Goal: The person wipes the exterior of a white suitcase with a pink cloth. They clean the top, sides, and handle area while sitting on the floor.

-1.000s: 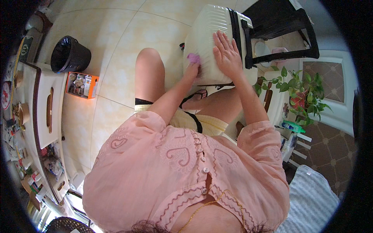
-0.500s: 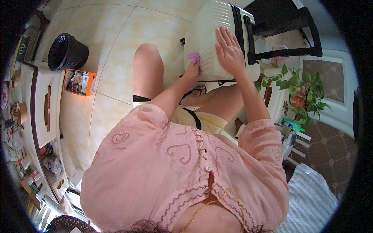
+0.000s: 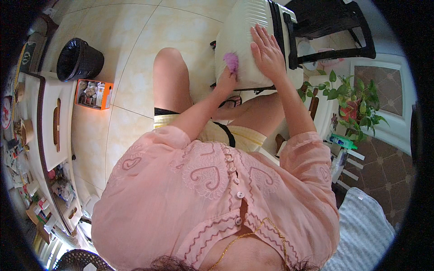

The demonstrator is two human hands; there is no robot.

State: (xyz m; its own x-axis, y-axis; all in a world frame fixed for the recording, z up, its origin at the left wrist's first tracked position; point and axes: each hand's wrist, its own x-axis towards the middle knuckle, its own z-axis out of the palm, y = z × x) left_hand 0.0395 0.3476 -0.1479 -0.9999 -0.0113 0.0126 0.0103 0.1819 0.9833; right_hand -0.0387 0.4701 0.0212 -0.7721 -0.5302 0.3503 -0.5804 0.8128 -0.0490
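Hands: the left hand (image 3: 227, 80) grasps a bunched purple cloth (image 3: 230, 62), which sits against the near left part of a cream ribbed suitcase (image 3: 246, 38). The exact finger positions beneath the cloth are too small to tell. The right hand (image 3: 269, 55) is spread flat on the same case, fingers extended and pointing away from the body, with nothing in its grasp.

Position: the suitcase stands directly ahead of the person, slightly to the right of the knees. Its longer visible dimension appears to run away from the body, reaching the upper limit of the view; wide-angle bending prevents a firm finding on its true long axis. The left hand is nearer the case's left edge and lower corner; the right hand lies farther over, just beside the black band. The cloth is left of the right hand, the two apart.

Surface and room: the case is on a pale tiled floor (image 3: 190, 27). A black frame (image 3: 370, 34) adjoins its right side. To the left are a black bin (image 3: 86, 61), an orange box (image 3: 108, 96) with small contents, and a white-fronted counter (image 3: 49, 135) carrying assorted articles. To the right are a leafy plant (image 3: 360, 106), a green bottle (image 3: 343, 141) and a pale blue towel (image 3: 361, 226).
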